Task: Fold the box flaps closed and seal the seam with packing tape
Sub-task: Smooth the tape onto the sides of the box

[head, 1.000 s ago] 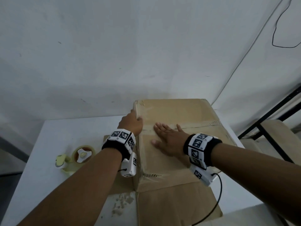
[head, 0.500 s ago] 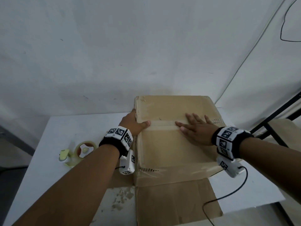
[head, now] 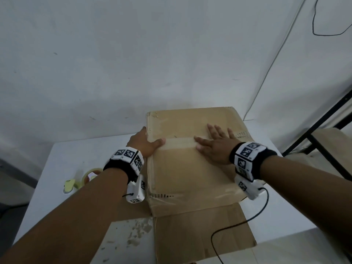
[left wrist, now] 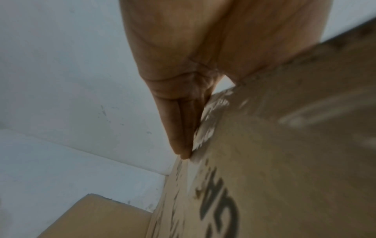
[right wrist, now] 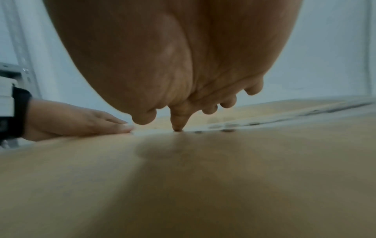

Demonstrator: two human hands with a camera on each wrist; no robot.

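cardboard box (head: 190, 168) on tabletop (head: 91, 149), flaps down. right hand (head: 215, 147) flat, fingers spread wide, likely pressing tape strip (head: 180, 142) onto seam. left hand (head: 144, 143) flat against box side, thumb anchoring the tape end.

The only lettering shows on the side of the cardboard box (left wrist: 284, 161) in the left wrist view: large dark printed characters run along the lower part of the panel, but they are blurred, cut off by the picture's edge and seen at a steep slant, so no word can be made out; one shape looks like a "G" or "C", and that is uncertain. The bands (head: 129, 157) on both wrists carry black-and-white square code patterns, not letters or numbers. On the top of the box, in the head view, no print can be read.
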